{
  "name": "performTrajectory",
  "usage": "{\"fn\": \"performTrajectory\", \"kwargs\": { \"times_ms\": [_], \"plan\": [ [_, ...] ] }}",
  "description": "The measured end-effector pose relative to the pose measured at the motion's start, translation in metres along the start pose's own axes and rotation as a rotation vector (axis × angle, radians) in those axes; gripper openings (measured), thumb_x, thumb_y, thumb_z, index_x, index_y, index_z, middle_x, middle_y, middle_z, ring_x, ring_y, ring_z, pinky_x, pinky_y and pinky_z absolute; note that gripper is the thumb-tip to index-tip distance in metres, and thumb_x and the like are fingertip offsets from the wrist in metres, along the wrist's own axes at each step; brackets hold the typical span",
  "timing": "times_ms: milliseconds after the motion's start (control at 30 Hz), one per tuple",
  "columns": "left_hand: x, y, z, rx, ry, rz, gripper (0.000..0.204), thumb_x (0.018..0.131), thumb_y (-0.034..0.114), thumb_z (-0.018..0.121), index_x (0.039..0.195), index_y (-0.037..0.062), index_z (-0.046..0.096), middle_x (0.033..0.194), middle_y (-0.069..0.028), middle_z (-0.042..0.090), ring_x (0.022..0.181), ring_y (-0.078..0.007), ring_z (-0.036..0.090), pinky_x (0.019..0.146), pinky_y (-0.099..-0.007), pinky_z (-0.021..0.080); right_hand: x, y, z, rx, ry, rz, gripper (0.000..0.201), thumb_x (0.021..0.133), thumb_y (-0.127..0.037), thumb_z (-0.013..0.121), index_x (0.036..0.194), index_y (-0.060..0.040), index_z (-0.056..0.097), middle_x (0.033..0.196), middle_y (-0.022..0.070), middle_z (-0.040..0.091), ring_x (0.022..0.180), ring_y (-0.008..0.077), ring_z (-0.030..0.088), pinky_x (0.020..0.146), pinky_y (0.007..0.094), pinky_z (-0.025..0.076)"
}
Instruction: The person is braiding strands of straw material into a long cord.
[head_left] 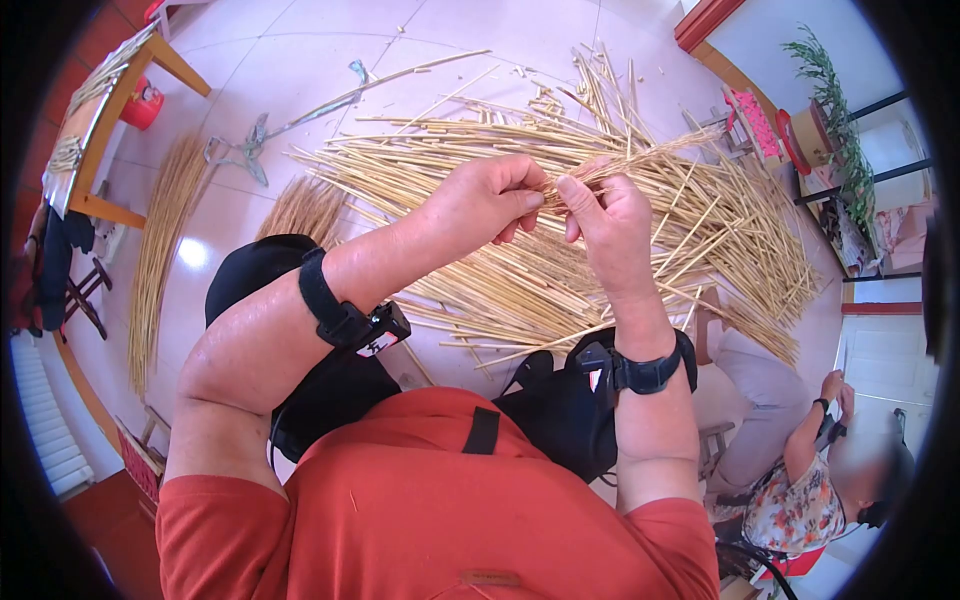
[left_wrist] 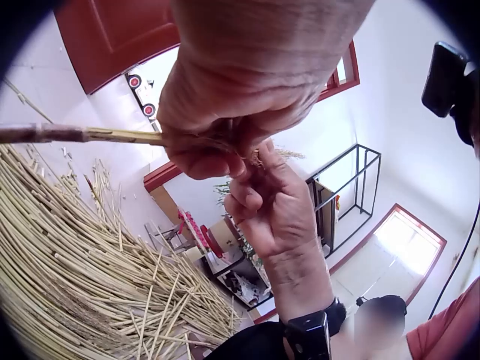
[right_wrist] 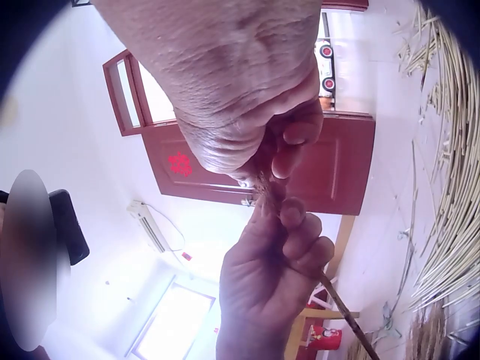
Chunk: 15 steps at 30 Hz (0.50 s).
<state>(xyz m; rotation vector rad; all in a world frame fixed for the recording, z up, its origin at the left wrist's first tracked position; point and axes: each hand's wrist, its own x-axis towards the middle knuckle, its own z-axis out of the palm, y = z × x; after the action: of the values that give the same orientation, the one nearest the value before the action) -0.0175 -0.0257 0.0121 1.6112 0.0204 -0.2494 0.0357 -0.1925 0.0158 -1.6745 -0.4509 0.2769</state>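
Floor tiles (head_left: 300, 35) below the hands carry loose straw (head_left: 500, 285) — left hand (head_left: 490, 205) and right hand (head_left: 615, 235) pinch one stalk's wispy end (right_wrist: 263, 184) between them; likely fibre-working step — next needs light, steady finger control.

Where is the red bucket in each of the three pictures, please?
Head: upper left, by the wooden table; red bucket.
Left wrist: not in it.
Right wrist: at the bottom, right of centre; red bucket.
Shared landmark: the pile of stalks, middle in head, lower left in left wrist, right edge in right wrist.
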Motion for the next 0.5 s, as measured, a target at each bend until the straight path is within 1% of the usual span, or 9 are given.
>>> {"fn": "performTrajectory", "kwargs": {
  "times_ms": [133, 200, 300, 433, 500],
  "plan": [
    [0.0012, -0.0048, 0.0015, -0.02, 0.012, -0.015, 0.01, 0.088, 0.009, 0.052, 0.091, 0.0018, 0.058, 0.066, -0.0018, 0.057, 0.051, -0.0066, 0.049, 0.047, -0.0222, 0.04, -0.0005, 0.0004, -0.0007, -0.059, -0.03, 0.002, 0.024, 0.085, -0.02, 0.066, 0.086, 0.0033, 0.061, 0.063, 0.0029, 0.057, 0.048, 0.0059, 0.05, 0.043, 0.0207, 0.04],
    [0.0012, -0.0061, 0.001, 0.005, -0.011, -0.066, 0.01, 0.088, 0.009, 0.051, 0.089, 0.0024, 0.057, 0.066, -0.0016, 0.057, 0.051, -0.0068, 0.049, 0.047, -0.0227, 0.041, -0.001, 0.0016, -0.0003, -0.067, -0.043, 0.006, 0.023, 0.085, -0.02, 0.066, 0.086, 0.0033, 0.061, 0.063, 0.0028, 0.057, 0.049, 0.0059, 0.049, 0.043, 0.0208, 0.04],
    [-0.0001, -0.0086, 0.0013, 0.016, -0.012, -0.042, 0.01, 0.088, 0.01, 0.05, 0.088, 0.0028, 0.057, 0.066, -0.0015, 0.057, 0.05, -0.0068, 0.049, 0.047, -0.0228, 0.04, -0.0023, 0.0038, 0.0005, -0.064, -0.038, 0.025, 0.022, 0.085, -0.019, 0.065, 0.087, 0.0029, 0.062, 0.063, 0.0023, 0.057, 0.049, 0.0058, 0.049, 0.044, 0.0209, 0.04],
    [-0.0019, -0.0067, 0.0002, 0.056, -0.048, -0.068, 0.01, 0.09, 0.008, 0.049, 0.092, 0.0029, 0.057, 0.068, 0.0002, 0.054, 0.055, -0.0057, 0.048, 0.052, -0.0193, 0.04, -0.0038, 0.0041, 0.0015, -0.066, -0.047, 0.015, 0.022, 0.085, -0.019, 0.065, 0.087, 0.0032, 0.061, 0.063, 0.0024, 0.057, 0.049, 0.0058, 0.049, 0.044, 0.021, 0.04],
    [-0.0019, -0.0082, 0.0018, 0.062, -0.003, -0.028, 0.011, 0.088, 0.01, 0.05, 0.089, 0.0025, 0.058, 0.065, -0.0018, 0.057, 0.05, -0.0071, 0.049, 0.047, -0.0233, 0.041, -0.0045, 0.0044, 0.0023, -0.064, -0.047, 0.003, 0.023, 0.085, -0.019, 0.065, 0.087, 0.0033, 0.061, 0.062, 0.0026, 0.057, 0.049, 0.0059, 0.049, 0.044, 0.0211, 0.04]
  ]
}}
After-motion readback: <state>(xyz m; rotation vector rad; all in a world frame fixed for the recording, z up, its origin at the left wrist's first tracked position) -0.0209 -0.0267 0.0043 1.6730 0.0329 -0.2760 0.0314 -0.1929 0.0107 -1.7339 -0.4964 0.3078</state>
